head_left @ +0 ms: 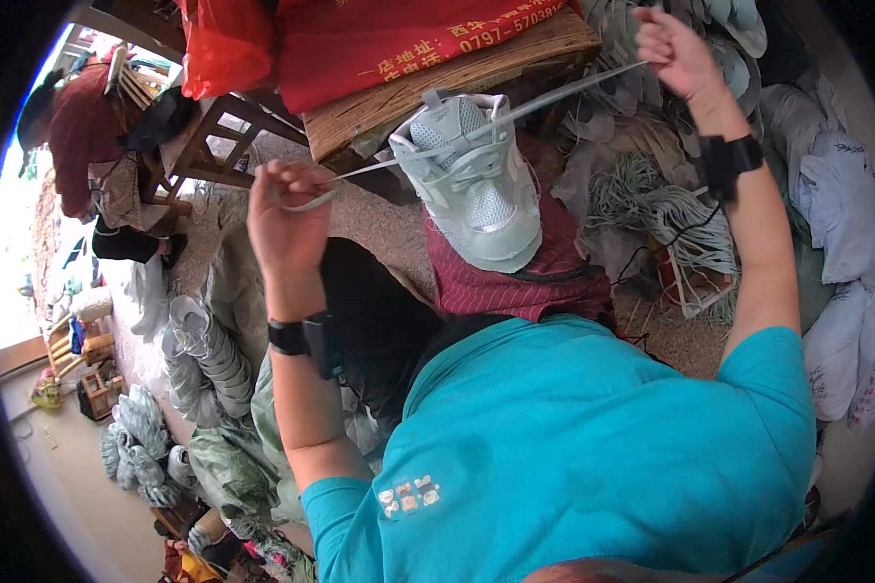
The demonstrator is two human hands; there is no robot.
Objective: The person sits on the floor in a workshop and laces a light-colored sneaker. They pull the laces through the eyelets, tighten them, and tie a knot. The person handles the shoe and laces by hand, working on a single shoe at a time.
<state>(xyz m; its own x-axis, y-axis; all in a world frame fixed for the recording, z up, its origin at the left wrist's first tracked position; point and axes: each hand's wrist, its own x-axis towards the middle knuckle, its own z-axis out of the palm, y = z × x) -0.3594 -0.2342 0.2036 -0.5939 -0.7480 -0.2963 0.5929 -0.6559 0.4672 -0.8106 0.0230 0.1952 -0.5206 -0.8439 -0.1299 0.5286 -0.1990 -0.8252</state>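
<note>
A pale grey-white sneaker (496,209) rests on the dark red striped cloth over my lap, its toe pointing toward me. Its laces run partly through the eyelets, and the two long ends of the shoelace (574,90) are stretched out to either side. My left hand (290,219) is closed on one end, left of the shoe, with a short tail looping below the fingers. Out to the upper right, my right hand (679,58) pinches the other end, arm extended. Both lace ends look taut above the shoe's collar.
Beyond the shoe stands a wooden bench (360,112) with a red bag (408,44) on it. A bundle of pale laces (642,199) lies to the right, near white sacks (846,214). Stacked shoes (209,355) stand at left; another person (83,141) is farther off.
</note>
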